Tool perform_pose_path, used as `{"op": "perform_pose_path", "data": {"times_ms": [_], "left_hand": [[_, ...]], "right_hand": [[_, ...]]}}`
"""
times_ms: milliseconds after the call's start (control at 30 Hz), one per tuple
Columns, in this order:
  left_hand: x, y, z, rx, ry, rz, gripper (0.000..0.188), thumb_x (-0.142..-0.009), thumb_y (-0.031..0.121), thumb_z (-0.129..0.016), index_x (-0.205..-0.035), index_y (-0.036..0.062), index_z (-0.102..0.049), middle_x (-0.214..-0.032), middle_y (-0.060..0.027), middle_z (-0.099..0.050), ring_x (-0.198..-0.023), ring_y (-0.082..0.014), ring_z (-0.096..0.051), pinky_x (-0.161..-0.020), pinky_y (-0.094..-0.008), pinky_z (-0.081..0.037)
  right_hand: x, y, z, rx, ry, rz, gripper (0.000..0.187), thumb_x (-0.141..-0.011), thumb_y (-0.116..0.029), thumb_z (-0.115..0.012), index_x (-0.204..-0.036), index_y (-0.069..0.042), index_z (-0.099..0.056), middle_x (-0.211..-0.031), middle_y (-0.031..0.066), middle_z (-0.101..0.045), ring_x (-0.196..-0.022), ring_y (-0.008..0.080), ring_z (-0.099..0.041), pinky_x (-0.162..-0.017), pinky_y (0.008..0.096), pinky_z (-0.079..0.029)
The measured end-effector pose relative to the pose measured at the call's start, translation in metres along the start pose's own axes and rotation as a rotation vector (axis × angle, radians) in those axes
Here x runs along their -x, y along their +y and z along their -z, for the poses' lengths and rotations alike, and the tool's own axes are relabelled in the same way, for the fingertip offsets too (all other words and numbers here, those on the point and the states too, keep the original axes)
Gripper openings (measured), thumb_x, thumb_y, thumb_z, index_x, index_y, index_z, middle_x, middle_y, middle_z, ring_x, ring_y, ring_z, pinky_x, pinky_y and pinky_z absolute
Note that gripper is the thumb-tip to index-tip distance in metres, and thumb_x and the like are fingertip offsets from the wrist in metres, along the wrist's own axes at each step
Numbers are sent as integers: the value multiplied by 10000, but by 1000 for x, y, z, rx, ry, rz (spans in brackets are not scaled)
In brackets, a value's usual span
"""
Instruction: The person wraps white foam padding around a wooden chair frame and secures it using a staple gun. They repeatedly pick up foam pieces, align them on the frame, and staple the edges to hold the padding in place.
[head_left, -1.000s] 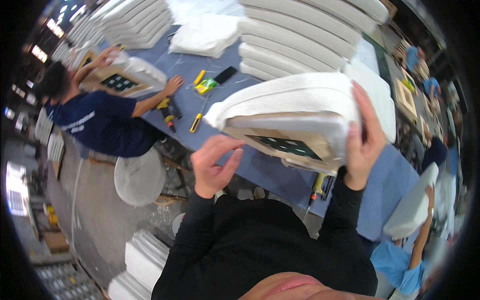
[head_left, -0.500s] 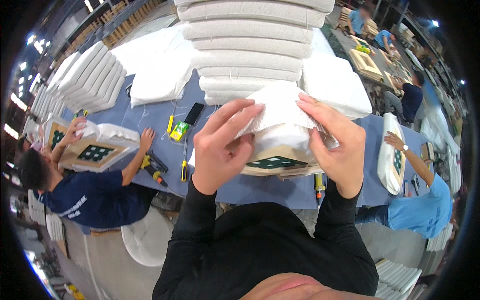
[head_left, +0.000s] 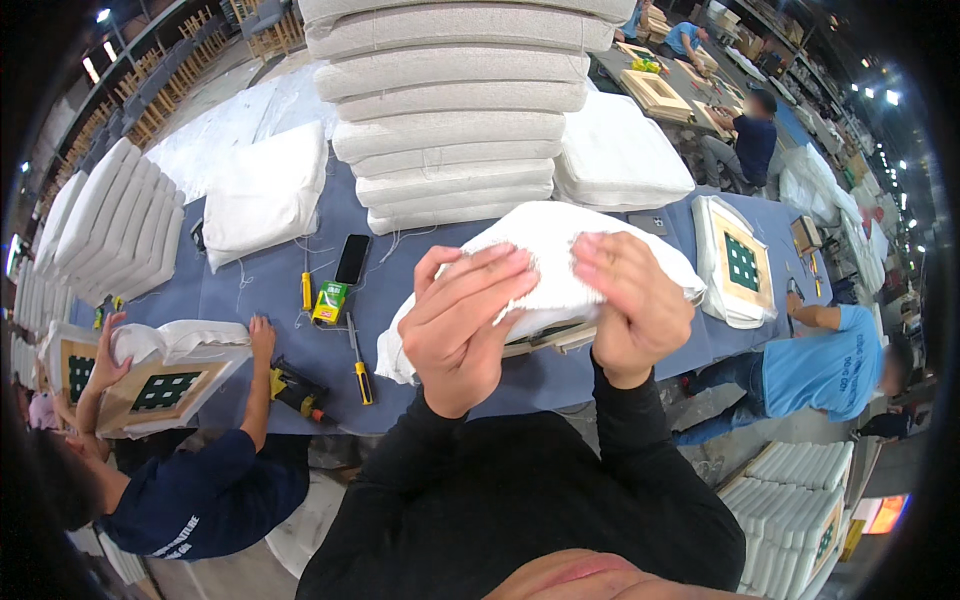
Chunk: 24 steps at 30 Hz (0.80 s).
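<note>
In front of me a white seat cushion (head_left: 552, 222) is tilted on the blue-covered table, and a strip of its wooden frame (head_left: 552, 340) shows under the cloth. My left hand (head_left: 465, 325) grips the white fabric at the cushion's edge, fingers over the top and thumb underneath. On the other side of that edge, my right hand (head_left: 640, 308) holds the cloth in much the same way, its fingers slightly blurred. Between the hands, the fabric stretches smoothly. Most of the frame's underside is hidden.
A tall stack of cushions (head_left: 450, 100) rises behind. To the left lie a black phone (head_left: 352, 260), a green-yellow box (head_left: 329, 301), a screwdriver (head_left: 360, 370) and a power tool (head_left: 295, 390). Co-workers flank me, one holding a framed cushion (head_left: 160, 375); another framed cushion (head_left: 738, 262) lies right.
The cushion has tipped, so the green webbing underneath no longer shows. My fingers have moved from the fabric flap's edge onto the cloth's top. The right co-worker has let go of a cushion.
</note>
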<state>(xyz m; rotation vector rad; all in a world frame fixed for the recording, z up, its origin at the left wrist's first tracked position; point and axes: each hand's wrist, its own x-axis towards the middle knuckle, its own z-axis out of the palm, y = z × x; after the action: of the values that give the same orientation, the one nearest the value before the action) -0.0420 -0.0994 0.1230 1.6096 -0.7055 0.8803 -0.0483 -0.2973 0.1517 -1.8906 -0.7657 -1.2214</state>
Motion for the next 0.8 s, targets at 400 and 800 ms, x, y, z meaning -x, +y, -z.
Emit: {"op": "perform_pose_path", "data": {"times_ms": [400, 800], "left_hand": [[6, -16, -1, -134, -4, -190, 345, -877, -59, -748, -1164, 92, -865, -1199, -74, -849, -1211, -240, -791, -1049, -454, -529], [-10, 44, -48, -262, -236, -224, 252, -907, -17, -765, -1130, 52, -860, -1180, -111, -846, -1190, -283, -796, -923, -425, -577]], "right_hand": [[-6, 39, -6, -135, -67, 201, 54, -863, 5, -786, -916, -5, -780, -964, 166, -823, -948, 365, -807, -845, 481, -635], [16, -16, 85, -906, -288, -1137, 658, -1136, -559, -588, -1242, 89, -633, -843, 195, -787, -493, 144, -634, -414, 222, -373]]}}
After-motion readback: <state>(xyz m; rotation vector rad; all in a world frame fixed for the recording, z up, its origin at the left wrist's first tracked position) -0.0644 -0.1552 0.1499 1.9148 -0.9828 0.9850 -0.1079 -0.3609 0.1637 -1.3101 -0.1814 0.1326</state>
